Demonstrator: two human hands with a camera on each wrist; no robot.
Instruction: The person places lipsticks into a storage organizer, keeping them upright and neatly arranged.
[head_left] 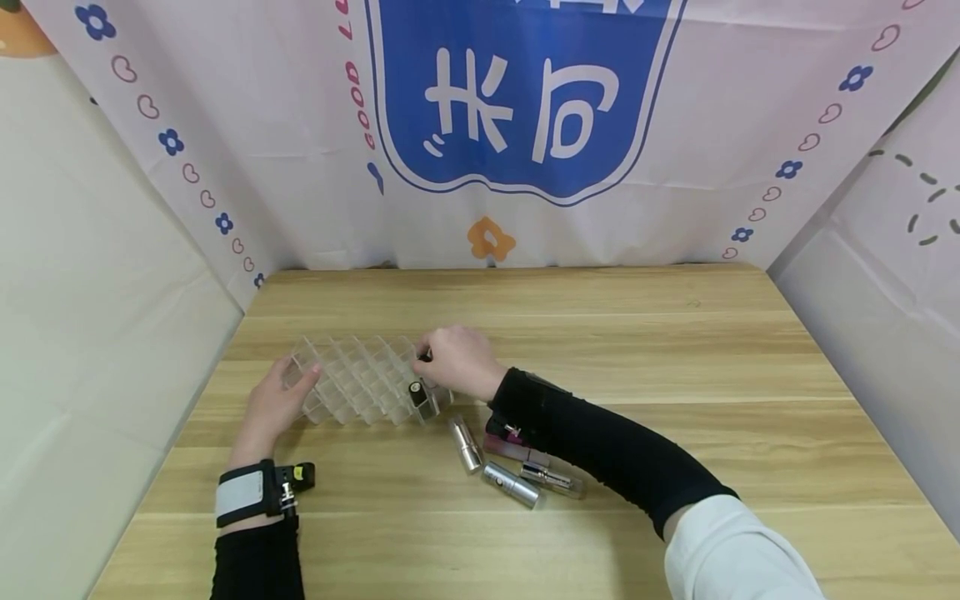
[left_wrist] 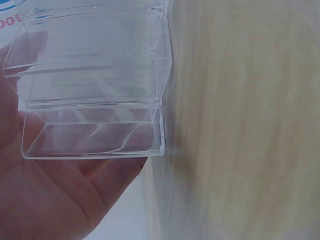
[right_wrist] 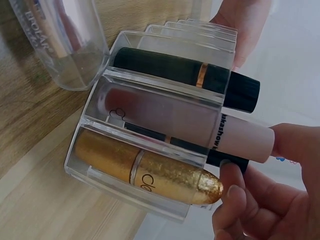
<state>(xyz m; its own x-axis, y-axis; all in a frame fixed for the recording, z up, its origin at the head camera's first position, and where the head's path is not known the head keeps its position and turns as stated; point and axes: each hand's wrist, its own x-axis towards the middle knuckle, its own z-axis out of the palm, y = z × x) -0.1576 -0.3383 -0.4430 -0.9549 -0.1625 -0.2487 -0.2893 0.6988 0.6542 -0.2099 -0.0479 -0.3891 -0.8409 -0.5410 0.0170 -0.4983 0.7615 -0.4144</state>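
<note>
A clear plastic organizer with a grid of small compartments sits on the wooden desk, left of centre. The left hand rests against the organizer's left end with its fingers straight and relaxed, the palm pressed to the clear wall; the left wrist view shows that palm through the transparent plastic. The right hand is at the organizer's right end, its fingers curled and pinching the pale pink lipstick tube, which lies partly inside a compartment. In the right wrist view, a black lipstick fills the compartment on one side of the pink one and a gold lipstick the compartment on the other; another dark tube shows behind the pink one. Three more tubes lie loose on the desk just beside the right forearm: two silver ones and a clear one.
</note>
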